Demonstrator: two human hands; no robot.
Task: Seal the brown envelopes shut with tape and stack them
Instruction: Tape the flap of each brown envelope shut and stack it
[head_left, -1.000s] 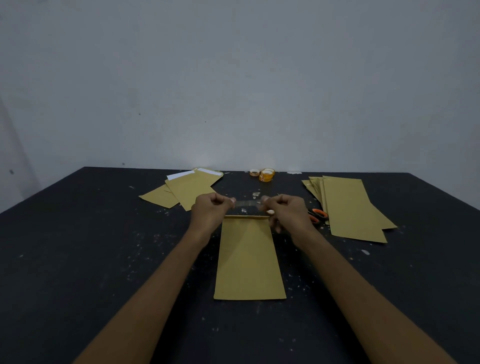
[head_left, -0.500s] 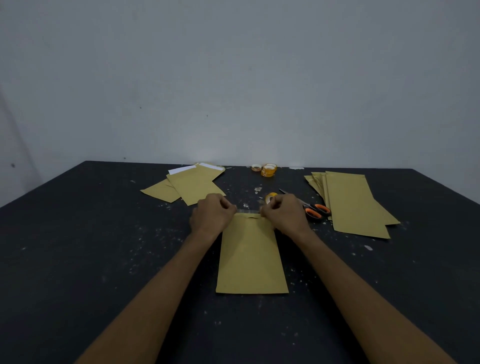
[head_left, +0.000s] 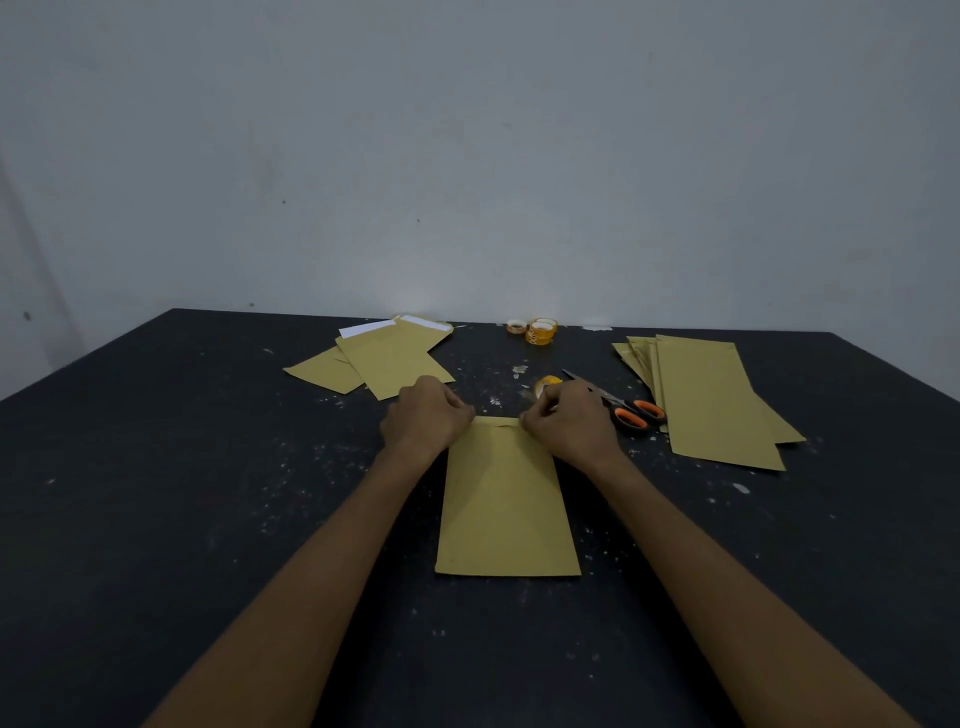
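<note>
Dark, paint-flecked table (head_left: 182, 493) carries all the work. Nearest you, one brown envelope (head_left: 506, 499) lies flat and lengthwise, its mouth at the far end. Your left hand (head_left: 426, 415) and right hand (head_left: 571, 423) sit at its two far corners, fingers curled, each pinching the top edge. A faint line between them may be clear tape; this cannot be confirmed.

Judge the step in hand as sealing the mouth of this envelope. The next move calls for pressing the strip flat along the whole edge, then letting go and carrying the envelope to a stack.

Just beyond the right hand lie a tape roll (head_left: 548, 384) and orange-handled scissors (head_left: 631, 413). Right of these lies a fanned pile (head_left: 717, 400) of envelopes; at far left, a second pile (head_left: 384, 358) shows white at some flaps. Which pile holds sealed items cannot be told. Near the far edge stand two more rolls (head_left: 540, 331); their orange print is too small to read. No writing shows on the plain wall (head_left: 467, 156)
</note>
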